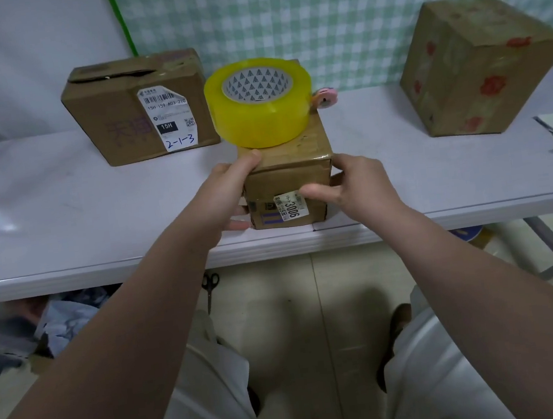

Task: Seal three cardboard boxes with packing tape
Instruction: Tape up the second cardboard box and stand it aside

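A white table (61,206) fronts a green-checked curtain (331,6) over pale floor tiles (278,295).

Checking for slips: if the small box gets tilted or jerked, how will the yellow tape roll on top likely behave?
The tape roll lies flat on the small box, seemingly overhanging its left edge, so it would probably slide off. Tipped onto its rim, it could roll away.

I get one wide-angle view from the wearer's head, facing forward and tilted down along both forearms, close over the left hand (228,194) and right hand (352,190) on the small box (285,180), taking in the table (62,213), the checked wall (349,11) behind and the floor (278,295) beneath.
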{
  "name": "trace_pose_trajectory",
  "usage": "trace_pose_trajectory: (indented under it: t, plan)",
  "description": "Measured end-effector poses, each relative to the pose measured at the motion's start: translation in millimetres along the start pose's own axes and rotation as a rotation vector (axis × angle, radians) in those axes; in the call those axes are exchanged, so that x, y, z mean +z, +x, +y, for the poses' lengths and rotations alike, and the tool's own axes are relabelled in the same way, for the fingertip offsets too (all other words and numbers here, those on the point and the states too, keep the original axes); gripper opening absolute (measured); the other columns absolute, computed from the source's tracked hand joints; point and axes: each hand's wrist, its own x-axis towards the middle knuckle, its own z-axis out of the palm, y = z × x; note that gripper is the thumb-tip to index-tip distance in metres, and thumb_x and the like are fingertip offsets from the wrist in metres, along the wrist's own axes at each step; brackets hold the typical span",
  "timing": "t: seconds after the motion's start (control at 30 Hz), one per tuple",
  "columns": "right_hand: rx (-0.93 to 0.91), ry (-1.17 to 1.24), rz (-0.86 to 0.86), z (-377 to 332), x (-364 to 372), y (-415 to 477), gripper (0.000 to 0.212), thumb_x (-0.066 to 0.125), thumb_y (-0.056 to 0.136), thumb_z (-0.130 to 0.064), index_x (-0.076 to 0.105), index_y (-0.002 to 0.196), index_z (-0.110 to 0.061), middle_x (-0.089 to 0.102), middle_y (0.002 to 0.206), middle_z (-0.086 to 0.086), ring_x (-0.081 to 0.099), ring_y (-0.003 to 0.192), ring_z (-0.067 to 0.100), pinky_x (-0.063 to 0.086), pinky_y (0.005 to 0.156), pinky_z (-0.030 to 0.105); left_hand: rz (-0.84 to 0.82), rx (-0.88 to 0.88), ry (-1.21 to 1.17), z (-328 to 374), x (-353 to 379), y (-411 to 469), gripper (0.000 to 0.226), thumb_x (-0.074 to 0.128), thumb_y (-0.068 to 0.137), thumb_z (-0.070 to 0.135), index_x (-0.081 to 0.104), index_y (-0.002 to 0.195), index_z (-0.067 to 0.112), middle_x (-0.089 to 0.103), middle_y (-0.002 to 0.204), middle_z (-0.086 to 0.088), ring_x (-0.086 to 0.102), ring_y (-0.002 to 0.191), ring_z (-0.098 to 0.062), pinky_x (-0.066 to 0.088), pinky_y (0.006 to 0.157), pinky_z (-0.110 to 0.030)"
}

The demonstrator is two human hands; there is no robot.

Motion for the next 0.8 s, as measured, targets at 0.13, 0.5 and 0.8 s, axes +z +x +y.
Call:
trace_pose_trajectory:
  t: [0.13,0.5,0.8]
  plan:
    - [0.007,-0.019,0.049,3.6,-3.1,-1.5,0.090,0.079,0.062,-0.060,0.047,0.141,-0.029,0.068,0.118,-0.001,0.063,0.107,0.012,0.051,0.095,0.035,0.400,0.314,0.124,12.4,-0.7,-4.7,0.102,0.073,0.074,0.047,0.009,0.151,0.026,0.025,0.146,-0.009,0.035,0.132,-0.028,0.030,0.104,-0.030]
    - [-0.142,-0.155,0.365,-59.3,0.2,-27.9,0.075,0.070,0.064,-0.070,0.052,0.124,-0.029,0.063,0.114,-0.007,0.056,0.110,0.016,0.042,0.074,0.029,0.297,0.813,0.897,66.4,-7.8,9.8,0.053,0.078,0.073,0.038,0.061,0.118,0.015,0.057,0.123,-0.009,0.044,0.122,-0.028,0.032,0.102,-0.035]
    - [-0.029,-0.418,0.269,-80.7,23.3,-21.4,0.101,0.058,0.063,-0.082,0.041,0.130,-0.009,0.046,0.139,0.006,0.020,0.141,0.034,0.028,0.108,0.057,0.696,0.681,0.626,32.6,-34.0,0.6,0.047,0.077,0.074,0.039,0.064,0.109,0.011,0.064,0.109,-0.008,0.053,0.110,-0.032,0.042,0.086,-0.040]
